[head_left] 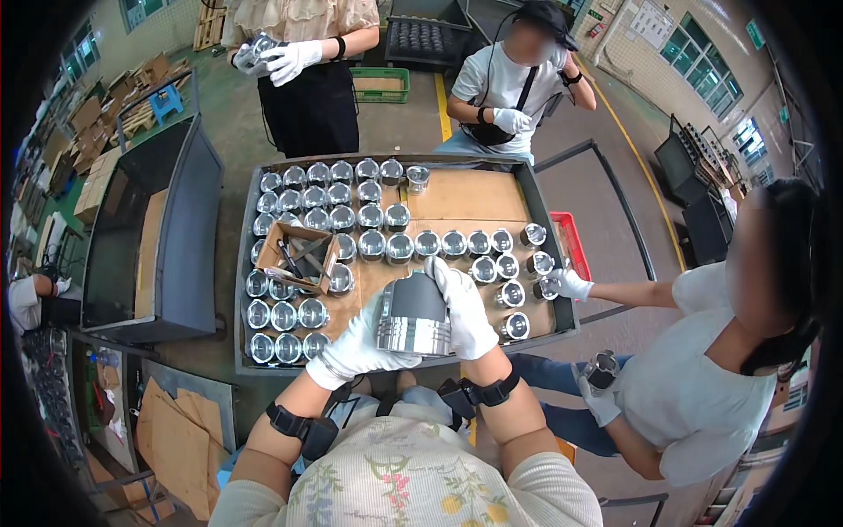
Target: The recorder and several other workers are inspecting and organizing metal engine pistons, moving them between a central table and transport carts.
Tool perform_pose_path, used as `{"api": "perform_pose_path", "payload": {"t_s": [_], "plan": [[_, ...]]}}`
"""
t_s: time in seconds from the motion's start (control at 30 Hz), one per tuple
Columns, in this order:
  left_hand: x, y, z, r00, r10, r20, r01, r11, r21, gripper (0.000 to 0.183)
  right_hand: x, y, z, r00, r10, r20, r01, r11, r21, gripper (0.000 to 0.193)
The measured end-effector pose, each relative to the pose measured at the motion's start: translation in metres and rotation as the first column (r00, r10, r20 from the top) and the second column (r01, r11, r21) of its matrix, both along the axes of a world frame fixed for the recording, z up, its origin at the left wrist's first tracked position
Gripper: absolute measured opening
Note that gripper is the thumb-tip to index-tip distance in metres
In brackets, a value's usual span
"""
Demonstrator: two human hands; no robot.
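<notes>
Between my two white-gloved hands is a metal piston [415, 307], dark on its side with shiny ring grooves at the end toward me. My left hand [362, 341] grips it from the left and below. Along its right side and far edge, my right hand [463, 307] is closed around it. The piston is above the near part of a dark metal bin [386, 161]. Rows of similar shiny pistons [372, 244] stand in the bin on brown cardboard [465, 195]. A small cardboard box [299, 255] with dark tools in it rests on the pistons at the left.
At the right, a co-worker's gloved hand [571, 284] touches a piston at the bin's edge; their other hand holds a piston [602, 370]. Two people are across the bin, one holding a metal part. A grey metal bin [180, 237] stands left; a red crate [571, 241] sits right.
</notes>
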State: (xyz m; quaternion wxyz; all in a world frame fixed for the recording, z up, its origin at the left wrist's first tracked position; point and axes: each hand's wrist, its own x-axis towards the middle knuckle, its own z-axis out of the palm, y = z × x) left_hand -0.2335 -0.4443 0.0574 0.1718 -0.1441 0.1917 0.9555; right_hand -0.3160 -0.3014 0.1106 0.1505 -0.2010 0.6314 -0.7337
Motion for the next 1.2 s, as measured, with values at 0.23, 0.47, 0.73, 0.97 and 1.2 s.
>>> {"api": "perform_pose_path", "payload": {"t_s": [0.23, 0.47, 0.73, 0.97, 1.2], "plan": [[0.015, -0.018, 0.031, 0.781, -0.301, -0.547, -0.417, 0.400, -0.816, 0.096, 0.008, -0.005, 0.021, 0.994, 0.101, 0.041, -0.095, 0.988, -0.119, 0.027], [0.024, -0.026, 0.058, 0.644, -0.261, -0.720, -0.712, 0.140, -0.688, 0.085, 0.011, -0.021, 0.002, 0.946, 0.145, 0.291, -0.090, 0.977, -0.191, 0.041], [0.030, -0.016, 0.082, 0.691, -0.332, -0.643, -0.723, -0.304, -0.620, 0.097, 0.041, -0.028, -0.010, 0.870, 0.232, 0.436, -0.098, 0.947, -0.307, 0.046], [0.034, -0.027, 0.062, 0.717, -0.288, -0.634, -0.678, -0.077, -0.731, 0.093, 0.035, -0.021, -0.019, 0.593, 0.456, 0.664, 0.018, 0.817, -0.577, 0.048], [0.031, -0.022, 0.080, 0.665, -0.350, -0.660, -0.741, -0.199, -0.641, 0.079, 0.034, -0.017, -0.013, 0.552, 0.495, 0.671, 0.000, 0.804, -0.594, 0.047]]}}
